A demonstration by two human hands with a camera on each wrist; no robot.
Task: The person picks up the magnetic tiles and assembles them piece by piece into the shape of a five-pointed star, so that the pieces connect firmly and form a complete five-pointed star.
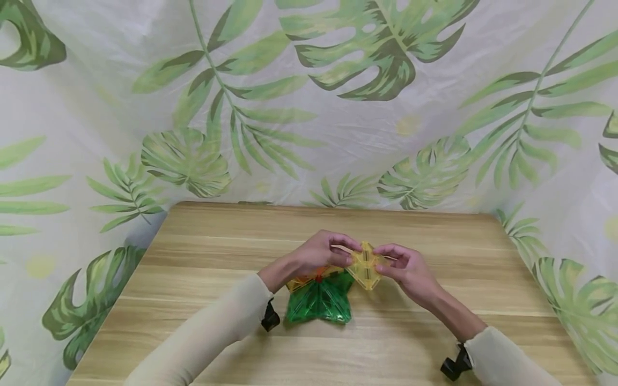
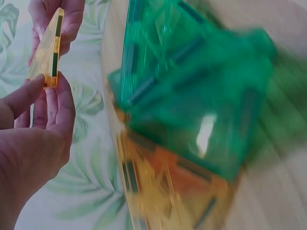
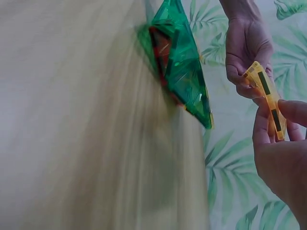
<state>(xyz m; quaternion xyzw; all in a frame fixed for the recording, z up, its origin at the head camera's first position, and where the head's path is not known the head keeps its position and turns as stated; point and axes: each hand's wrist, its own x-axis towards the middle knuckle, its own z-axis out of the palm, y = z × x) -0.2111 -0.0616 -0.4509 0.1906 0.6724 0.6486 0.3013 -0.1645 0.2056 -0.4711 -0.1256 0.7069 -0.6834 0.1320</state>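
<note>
Between both hands are yellow translucent magnetic tiles (image 1: 368,271), joined into a diamond shape in the head view. My left hand (image 1: 321,252) pinches their left side with thumb and fingers, while my right hand (image 1: 409,269) pinches the right side. Seen edge-on in the right wrist view, the yellow tiles (image 3: 269,98) show dark magnet strips along the edge. A green magnetic-tile structure (image 1: 318,303) rests on the table beneath the left wrist; its pointed faces spread outward. Orange and yellow tiles (image 2: 168,184) join its far side, partly hidden by the left hand in the head view.
The wood-grain table (image 1: 217,252) extends around the structure. A white curtain with green leaf prints (image 1: 270,118) hangs behind the table's back edge and down both sides. Black camera mounts (image 1: 456,364) are strapped to the wrists.
</note>
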